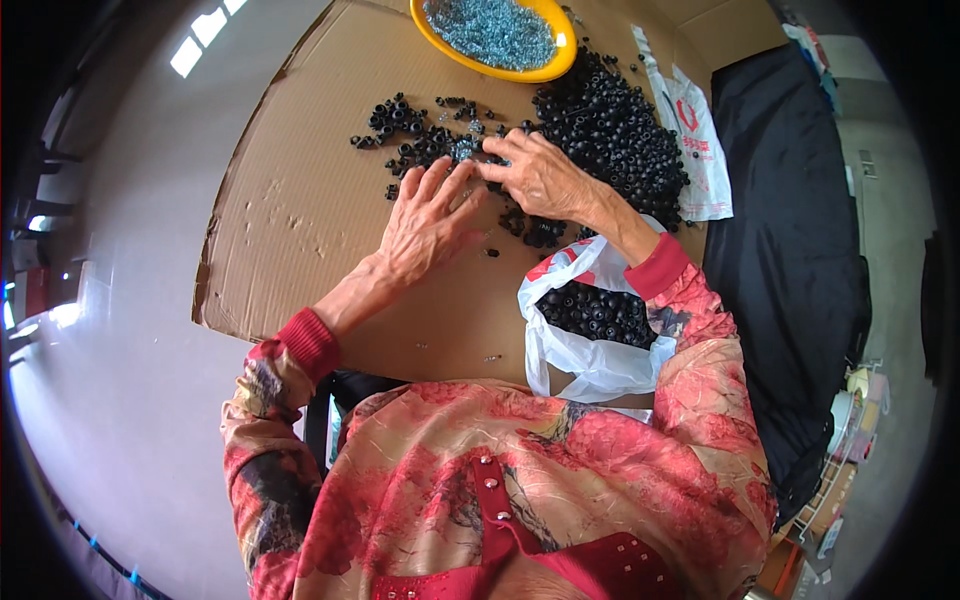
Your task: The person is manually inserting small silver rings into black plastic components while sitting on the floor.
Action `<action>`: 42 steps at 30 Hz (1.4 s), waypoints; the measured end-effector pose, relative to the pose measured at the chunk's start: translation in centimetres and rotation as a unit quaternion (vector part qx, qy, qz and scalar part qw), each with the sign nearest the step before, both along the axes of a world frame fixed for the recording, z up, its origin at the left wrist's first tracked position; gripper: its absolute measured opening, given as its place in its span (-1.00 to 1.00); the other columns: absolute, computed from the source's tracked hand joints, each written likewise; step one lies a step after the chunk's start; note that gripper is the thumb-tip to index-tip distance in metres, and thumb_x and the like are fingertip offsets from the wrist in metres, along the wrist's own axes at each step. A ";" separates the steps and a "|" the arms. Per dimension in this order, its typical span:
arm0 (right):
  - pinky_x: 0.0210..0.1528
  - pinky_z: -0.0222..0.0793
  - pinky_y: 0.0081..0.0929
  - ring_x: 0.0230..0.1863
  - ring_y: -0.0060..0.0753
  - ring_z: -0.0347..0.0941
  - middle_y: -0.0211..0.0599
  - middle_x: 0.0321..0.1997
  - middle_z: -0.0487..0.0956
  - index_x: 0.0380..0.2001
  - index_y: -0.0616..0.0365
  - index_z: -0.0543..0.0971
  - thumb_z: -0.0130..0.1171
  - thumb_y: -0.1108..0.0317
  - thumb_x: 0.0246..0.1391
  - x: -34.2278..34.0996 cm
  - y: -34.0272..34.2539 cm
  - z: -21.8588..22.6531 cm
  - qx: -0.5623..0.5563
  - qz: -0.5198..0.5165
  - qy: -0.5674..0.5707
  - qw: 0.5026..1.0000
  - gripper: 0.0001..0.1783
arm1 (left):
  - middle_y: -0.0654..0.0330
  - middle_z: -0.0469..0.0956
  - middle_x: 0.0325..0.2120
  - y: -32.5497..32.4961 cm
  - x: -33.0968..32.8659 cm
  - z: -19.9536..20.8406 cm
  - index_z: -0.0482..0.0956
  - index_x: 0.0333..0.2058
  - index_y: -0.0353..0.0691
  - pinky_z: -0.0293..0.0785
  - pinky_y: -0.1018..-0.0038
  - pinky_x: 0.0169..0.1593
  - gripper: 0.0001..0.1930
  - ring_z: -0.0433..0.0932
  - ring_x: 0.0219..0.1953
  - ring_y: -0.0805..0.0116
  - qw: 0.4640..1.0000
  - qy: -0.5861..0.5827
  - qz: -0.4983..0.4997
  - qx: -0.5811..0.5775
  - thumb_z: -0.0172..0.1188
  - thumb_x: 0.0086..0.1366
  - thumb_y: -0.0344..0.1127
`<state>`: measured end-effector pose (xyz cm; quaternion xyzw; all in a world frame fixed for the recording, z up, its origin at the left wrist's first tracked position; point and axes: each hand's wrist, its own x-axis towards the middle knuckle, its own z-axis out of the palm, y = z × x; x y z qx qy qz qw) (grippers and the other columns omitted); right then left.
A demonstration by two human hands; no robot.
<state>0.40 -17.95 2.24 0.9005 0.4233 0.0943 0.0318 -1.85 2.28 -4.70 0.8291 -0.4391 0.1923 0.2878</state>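
My left hand (428, 222) rests low over the cardboard, its fingers spread and bent down at small black round plastic parts (425, 150). Close to its right, my right hand (545, 180) is closed, with thumb and fingertips together; whatever they pinch is too small to name. A little clump of shiny silvery-blue pieces, like tiny springs (462, 150), lies just beyond the fingertips. To the right of my right hand spreads a large heap of black hollow parts (615, 130). Some smaller black clusters (545, 232) lie under my right wrist.
A yellow bowl (565, 45) of silvery-blue pieces stands at the far edge. An open white plastic bag (550, 355) of black parts sits near my right forearm. A flat printed bag (708, 165) lies right of the heap. Black cloth (790, 250) hangs beyond the cardboard (290, 200).
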 end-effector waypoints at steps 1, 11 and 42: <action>-0.15 0.29 -0.32 -0.18 -0.25 0.34 -0.33 -0.21 0.43 -0.27 0.05 0.52 0.00 0.52 -0.16 -0.4 -0.3 0.2 -0.035 -0.006 0.064 0.997 -0.70 | 0.05 0.29 0.00 -0.1 0.3 -0.1 0.43 -0.11 -0.18 0.08 0.07 0.11 -0.52 0.18 0.11 0.04 1.000 -0.016 0.021 0.012 0.23 0.00 -0.10; -0.08 0.36 -0.29 -0.08 -0.15 0.38 -0.20 -0.05 0.40 -0.14 0.08 0.48 0.18 0.46 -0.19 -2.6 -4.2 1.6 -0.031 -0.103 0.071 0.992 -0.58 | 0.05 0.26 0.07 -1.5 1.8 -0.4 0.47 -0.11 -0.14 0.00 -0.05 0.15 -0.54 0.15 0.16 -0.01 0.998 -0.023 0.016 0.058 0.19 0.04 -0.03; -0.20 0.26 -0.40 -0.31 -0.32 0.36 -0.34 -0.45 0.44 -0.50 0.16 0.51 0.08 0.36 -0.09 -8.9 -6.4 0.9 0.062 -0.018 0.225 0.972 -0.89 | 0.04 0.36 -0.05 -0.2 -7.5 0.0 0.47 -0.14 -0.25 0.28 0.14 -0.01 -0.61 0.34 -0.02 0.06 0.997 -0.022 -0.057 0.049 0.23 0.02 -0.28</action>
